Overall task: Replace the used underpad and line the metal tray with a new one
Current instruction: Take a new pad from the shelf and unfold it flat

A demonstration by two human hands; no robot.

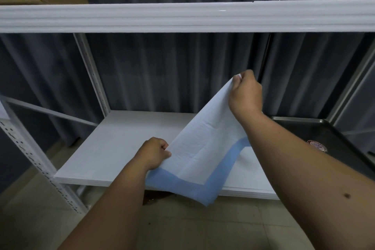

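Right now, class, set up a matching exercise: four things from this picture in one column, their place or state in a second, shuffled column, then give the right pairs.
Things:
1. underpad
2. tray
3. left hand
4. right hand

States:
A. pinches the pad's raised top corner
B. dark metal, bare, at the right
C. held up over the white shelf
D. grips the pad's lower edge

Pairs: 1-C, 2-B, 3-D, 4-A

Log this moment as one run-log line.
left hand: grips underpad edge | right hand: pinches raised corner | underpad: held above white shelf | metal tray: bare, at right
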